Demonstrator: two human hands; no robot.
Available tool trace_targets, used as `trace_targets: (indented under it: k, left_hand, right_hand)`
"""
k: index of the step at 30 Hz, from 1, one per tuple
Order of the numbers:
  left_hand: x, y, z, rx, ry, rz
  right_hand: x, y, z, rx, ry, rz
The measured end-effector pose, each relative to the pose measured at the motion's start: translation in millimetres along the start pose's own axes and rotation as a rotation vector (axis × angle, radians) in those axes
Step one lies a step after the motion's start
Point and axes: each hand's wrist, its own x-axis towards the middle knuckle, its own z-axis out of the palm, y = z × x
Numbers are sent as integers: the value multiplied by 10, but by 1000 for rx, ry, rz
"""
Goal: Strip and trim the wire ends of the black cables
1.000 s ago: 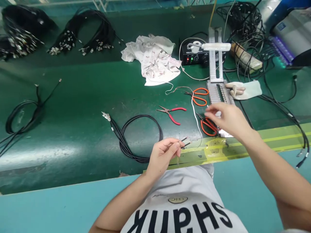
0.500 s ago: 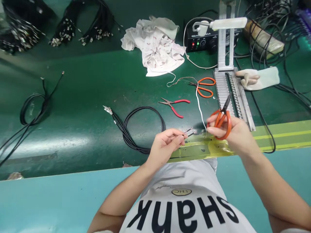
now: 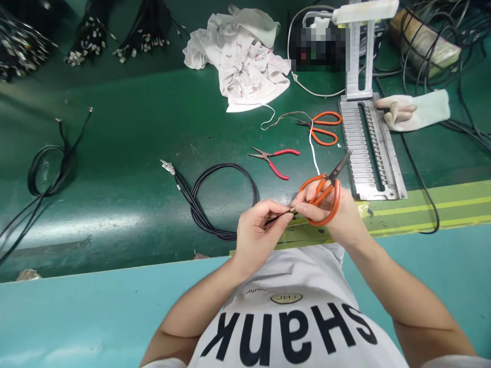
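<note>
Thin black lead: pinched in the left hand, long axis close to level and rising slightly toward the right. Free end: right of the left grip, at the fingertips of the right hand, so right hand nearer that end. Exact contact not determinable at this resolution.

Left grip: narrow, thumb and fingertips closed on the lead. Right grip: closed through the loops of the orange-handled scissors, blades close together, pointing far and to the right, above and apart from the lead.

Change from the frame half a second earlier: hands closer together, scissors shifted left and tilted from near-upright toward the right, lead end no longer apart from the right hand.

Surroundings on the green surface: coiled black cable to the left; red-handled needle-nose pliers and a second pair of orange-handled scissors farther out; slotted metal fixture at right; white cloth at far centre.
</note>
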Motion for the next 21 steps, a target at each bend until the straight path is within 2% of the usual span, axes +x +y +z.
trace_targets:
  k: [4,9,11,14,16,21]
  left_hand:
    - [-8,-36,-16,21,-1,40]
    - [38,18,-62,-12,-123,-76]
    - [57,38,-74,-40,-133,-85]
    - [69,42,-79,-95,-69,-69]
    - [70,33,-81,-132,-24,-60]
    - [85,-1,-91,-208,4,-85]
  right_hand:
    - [30,68,-17,110,-47,46]
    - [14,39,2,60,-72,-24]
    - [0,18,0,2,-63,-63]
    - [-48,-15,-67,-184,-20,-113]
    - [-101,-42,-148,-393,-30,-105]
    - [-239,-115,-296,-895,-241,-17]
